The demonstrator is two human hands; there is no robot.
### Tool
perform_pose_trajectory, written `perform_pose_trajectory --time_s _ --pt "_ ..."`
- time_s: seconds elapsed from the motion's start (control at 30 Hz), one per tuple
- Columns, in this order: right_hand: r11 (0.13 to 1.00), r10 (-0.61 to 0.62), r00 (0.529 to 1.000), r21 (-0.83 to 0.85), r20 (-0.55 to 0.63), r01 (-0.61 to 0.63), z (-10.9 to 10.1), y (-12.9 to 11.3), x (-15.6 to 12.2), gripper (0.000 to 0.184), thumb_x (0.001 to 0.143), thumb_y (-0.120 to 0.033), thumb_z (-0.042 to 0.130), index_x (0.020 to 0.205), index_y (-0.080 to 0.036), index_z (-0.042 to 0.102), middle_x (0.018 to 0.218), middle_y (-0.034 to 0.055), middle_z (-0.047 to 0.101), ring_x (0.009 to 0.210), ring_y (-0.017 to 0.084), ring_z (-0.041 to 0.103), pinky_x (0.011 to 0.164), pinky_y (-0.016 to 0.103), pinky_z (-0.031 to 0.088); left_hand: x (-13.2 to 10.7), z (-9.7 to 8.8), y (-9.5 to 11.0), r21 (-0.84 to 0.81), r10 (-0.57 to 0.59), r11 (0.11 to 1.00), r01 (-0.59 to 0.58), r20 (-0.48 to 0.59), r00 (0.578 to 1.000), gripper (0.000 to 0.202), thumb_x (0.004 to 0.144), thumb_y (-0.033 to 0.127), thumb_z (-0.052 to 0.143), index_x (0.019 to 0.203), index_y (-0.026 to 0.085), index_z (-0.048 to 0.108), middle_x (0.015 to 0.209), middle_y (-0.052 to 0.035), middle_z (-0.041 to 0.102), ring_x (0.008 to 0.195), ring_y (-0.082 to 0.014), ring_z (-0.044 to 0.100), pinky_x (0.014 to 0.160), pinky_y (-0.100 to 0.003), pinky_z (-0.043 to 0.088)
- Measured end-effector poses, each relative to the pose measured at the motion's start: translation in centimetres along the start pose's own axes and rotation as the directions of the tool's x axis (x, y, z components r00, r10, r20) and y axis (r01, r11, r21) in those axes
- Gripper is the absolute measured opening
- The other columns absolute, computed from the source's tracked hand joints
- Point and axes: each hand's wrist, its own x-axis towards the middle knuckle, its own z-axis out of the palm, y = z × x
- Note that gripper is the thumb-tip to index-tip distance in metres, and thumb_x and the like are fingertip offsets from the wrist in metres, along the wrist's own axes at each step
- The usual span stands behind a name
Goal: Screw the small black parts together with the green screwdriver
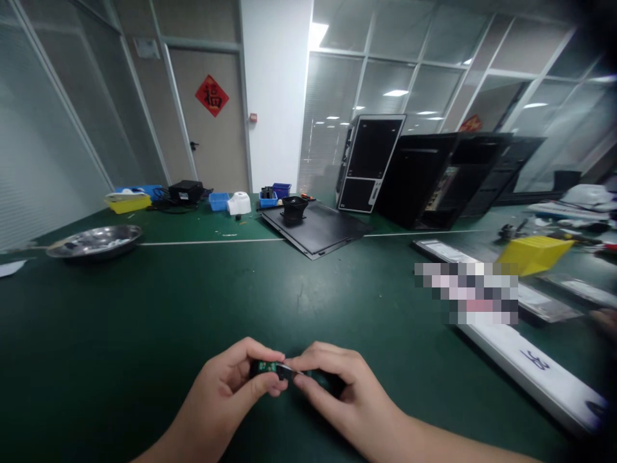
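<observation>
Near the front of the green table, my left hand (226,389) is closed around a small black part with a green circuit board (267,367). My right hand (342,386) faces it from the right, thumb and forefinger pinching a thin dark piece (295,372) at the part's right end. Whether this piece is joined to the part or separate, I cannot tell. Both hands are just above the tabletop, their fingertips nearly meeting. The fingers cover much of the small part.
A metal bowl (99,242) stands at left. A black panel (315,225) carries a black holder (294,209). Computer cases (369,164) stand behind. At right lie a long white box (525,360) and a yellow bin (535,254); part of another person's hand (606,318) shows at the edge.
</observation>
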Motion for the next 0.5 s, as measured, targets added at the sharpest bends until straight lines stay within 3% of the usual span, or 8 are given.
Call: perform_pose_trajectory --time_s 0.5 --pt "1.000 0.015 1.000 0.016 -0.001 -0.015 -0.04 0.07 0.04 0.018 0.091 -0.020 0.061 0.102 -0.022 0.074 0.089 0.0051 0.073 0.080 0.017 0.068 0.072 0.028 0.051 0.14 -0.22 -0.82 0.003 0.004 1.000 -0.004 -0.007 1.000 0.013 0.084 0.027 0.069 0.094 0.020 0.071 0.082 -0.0032 0.074 0.080 -0.0200 0.071 0.076 -0.031 0.057"
